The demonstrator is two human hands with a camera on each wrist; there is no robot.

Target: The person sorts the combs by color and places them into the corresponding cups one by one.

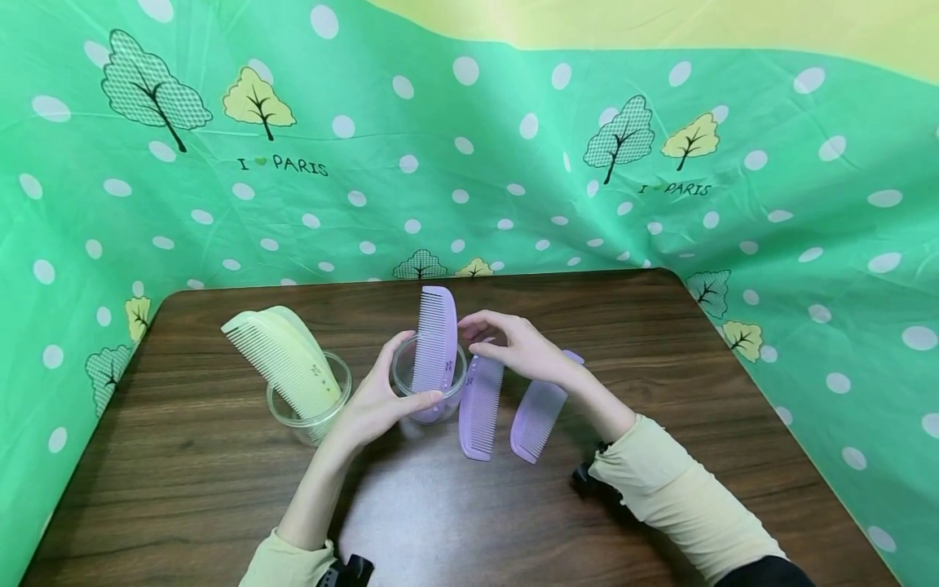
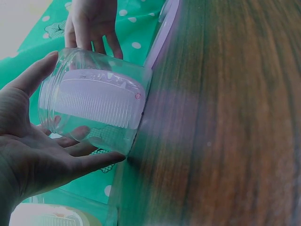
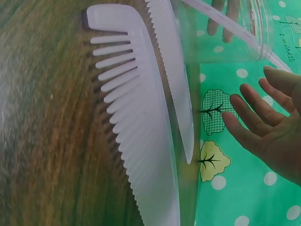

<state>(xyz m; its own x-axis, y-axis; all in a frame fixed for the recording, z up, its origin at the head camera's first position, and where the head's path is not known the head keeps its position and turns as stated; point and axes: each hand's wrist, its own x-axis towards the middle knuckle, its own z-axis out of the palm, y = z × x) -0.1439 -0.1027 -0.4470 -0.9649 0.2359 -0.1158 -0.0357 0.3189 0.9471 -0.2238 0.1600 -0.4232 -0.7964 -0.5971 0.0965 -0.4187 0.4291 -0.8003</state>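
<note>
My left hand (image 1: 374, 408) grips a clear plastic jar (image 1: 461, 373), thumb on the near side and fingers around the far side. A purple comb (image 1: 438, 342) stands in that jar, leaning, its upper end above the rim. Just right of the jar hovers my right hand (image 1: 517, 346), fingers loosely bent with nothing between them; the right wrist view shows its fingers (image 3: 254, 115) spread apart. Below this hand, two more purple combs lie on the table, one nearer the jar (image 1: 480, 416) and one farther right (image 1: 539, 416), the latter partly hidden by the wrist.
To the left, a second clear jar (image 1: 348, 383) holds pale yellow-green combs (image 1: 289, 355) leaning out to the left. The dark wooden table (image 1: 183, 489) ends at the back against a green polka-dot cloth (image 1: 440, 106).
</note>
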